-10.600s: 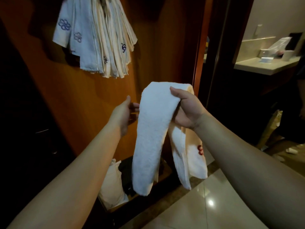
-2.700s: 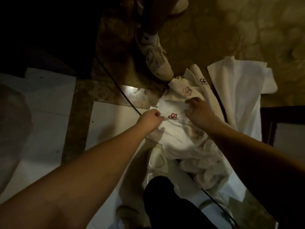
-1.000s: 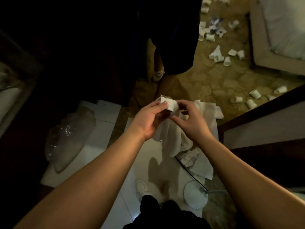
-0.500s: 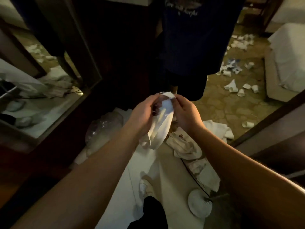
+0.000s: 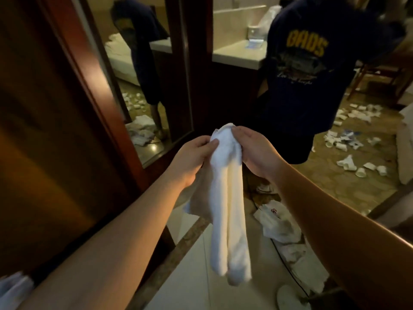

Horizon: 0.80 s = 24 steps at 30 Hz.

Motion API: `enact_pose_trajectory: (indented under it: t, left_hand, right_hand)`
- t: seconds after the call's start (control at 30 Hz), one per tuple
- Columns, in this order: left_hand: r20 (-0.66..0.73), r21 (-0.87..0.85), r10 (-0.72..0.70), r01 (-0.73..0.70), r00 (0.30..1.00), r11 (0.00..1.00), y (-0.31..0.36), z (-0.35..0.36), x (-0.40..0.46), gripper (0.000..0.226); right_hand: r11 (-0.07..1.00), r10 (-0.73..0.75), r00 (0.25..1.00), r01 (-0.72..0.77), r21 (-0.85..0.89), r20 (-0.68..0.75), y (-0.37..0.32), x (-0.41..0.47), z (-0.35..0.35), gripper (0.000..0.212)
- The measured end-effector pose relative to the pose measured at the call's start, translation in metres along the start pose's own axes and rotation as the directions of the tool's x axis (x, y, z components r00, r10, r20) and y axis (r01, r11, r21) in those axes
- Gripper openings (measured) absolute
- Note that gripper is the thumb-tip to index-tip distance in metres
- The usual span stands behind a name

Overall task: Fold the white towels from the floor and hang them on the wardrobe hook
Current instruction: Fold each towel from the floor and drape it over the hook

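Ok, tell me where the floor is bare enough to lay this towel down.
Bare: the pale tiles under the hanging towel, left of the towel heap. Crowded: the heap itself, and the paper cups strewn behind the bystander.

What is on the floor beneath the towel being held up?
Below the hanging white towel lie pale floor tiles; more towels are crumpled to its right. The floor directly behind the towel is hidden.
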State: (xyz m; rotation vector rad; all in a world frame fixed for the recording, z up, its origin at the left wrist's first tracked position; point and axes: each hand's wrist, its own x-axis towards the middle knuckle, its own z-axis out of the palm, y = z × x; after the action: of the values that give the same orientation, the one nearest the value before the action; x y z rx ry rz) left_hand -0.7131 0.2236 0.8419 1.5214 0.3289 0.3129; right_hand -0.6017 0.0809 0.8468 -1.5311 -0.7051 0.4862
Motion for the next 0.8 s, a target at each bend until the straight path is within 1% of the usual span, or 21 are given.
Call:
enact_pose_trajectory:
  t: [0.1, 0.2, 0.27, 0.33, 0.4, 0.43, 0.5, 0.6, 0.67, 0.73, 0.8]
  left_hand:
    - [0.015, -0.046, 0.011, -0.010, 1.000, 0.999, 0.013, -0.035, -0.061, 0.013]
    - [0.030, 0.004, 0.037, -0.037, 0.999, 0.999, 0.022, -0.073, -0.128, 0.013]
    - [0.043, 0.060, 0.040, -0.043, 0.998, 0.997, 0.028, -0.098, -0.173, 0.017]
    - [0.073, 0.148, 0.019, -0.029, 0.997, 0.989, 0.035, -0.122, -0.217, 0.028]
    - [0.119, 0.244, -0.045, 0.014, 0.992, 0.970, 0.039, -0.143, -0.256, 0.039]
    - [0.130, 0.293, -0.088, 0.047, 0.988, 0.955, 0.039, -0.153, -0.273, 0.040]
    - [0.109, 0.398, -0.176, 0.119, 0.978, 0.910, 0.034, -0.173, -0.306, 0.033]
    - [0.033, 0.515, -0.276, 0.220, 0.961, 0.828, 0.022, -0.212, -0.350, 0.023]
    - [-0.031, 0.619, -0.320, 0.270, 0.947, 0.738, 0.017, -0.244, -0.377, 0.016]
    - [-0.087, 0.701, -0.349, 0.306, 0.933, 0.644, 0.012, -0.279, -0.406, 0.006]
    - [-0.150, 0.743, -0.368, 0.350, 0.918, 0.571, 0.008, -0.312, -0.437, 0.008]
  right_hand:
    - [0.997, -0.020, 0.999, 0.022, -0.073, 0.037, -0.022, -0.036, 0.053, 0.030]
    - [0.989, -0.063, 0.997, 0.069, -0.130, 0.048, -0.039, -0.079, 0.111, 0.029]
    - [0.982, -0.095, 0.995, 0.100, -0.157, 0.038, -0.048, -0.106, 0.148, 0.032]
    - [0.979, -0.117, 0.992, 0.121, -0.164, 0.037, -0.057, -0.132, 0.183, 0.034]
    - [0.981, -0.139, 0.990, 0.140, -0.138, 0.015, -0.066, -0.155, 0.210, 0.032]
    - [0.982, -0.149, 0.989, 0.147, -0.120, -0.008, -0.071, -0.167, 0.222, 0.031]
    - [0.983, -0.160, 0.986, 0.154, -0.101, -0.055, -0.081, -0.186, 0.239, 0.031]
    - [0.982, -0.164, 0.981, 0.152, -0.112, -0.100, -0.098, -0.206, 0.255, 0.038]
    - [0.987, -0.147, 0.980, 0.137, -0.085, -0.131, -0.106, -0.213, 0.262, 0.043]
    - [0.992, -0.122, 0.984, 0.118, -0.035, -0.132, -0.108, -0.215, 0.268, 0.048]
    - [0.996, -0.080, 0.988, 0.084, 0.024, -0.134, -0.105, -0.215, 0.274, 0.048]
